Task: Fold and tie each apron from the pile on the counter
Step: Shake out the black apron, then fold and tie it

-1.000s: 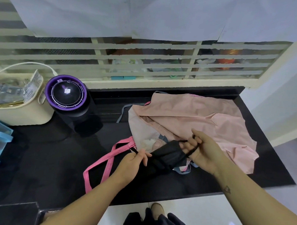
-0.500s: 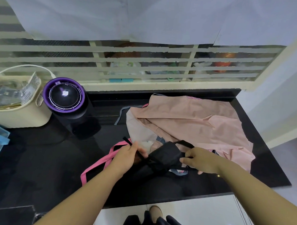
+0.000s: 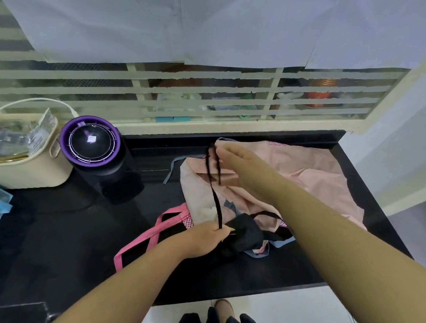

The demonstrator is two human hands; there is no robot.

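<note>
The black apron [image 3: 246, 232] sits as a small wadded bundle near the counter's [image 3: 57, 240] front edge, at about five o'clock from the middle of the view, touching the near rim of the pink pile [image 3: 309, 175]. The left hand [image 3: 207, 236], at six o'clock, pinches the lower end of the black strap [image 3: 216, 200] right against that bundle. The right hand [image 3: 233, 157], up at twelve o'clock, grips the strap's far end with curled fingers, and the strap runs taut between the two hands. I judge this apron folded and its tie drawn out but not yet wrapped or knotted. The pink pile at two o'clock lies loose and unfolded, with a pink strap [image 3: 150, 239] trailing toward seven o'clock; how many aprons it holds I cannot tell.
</note>
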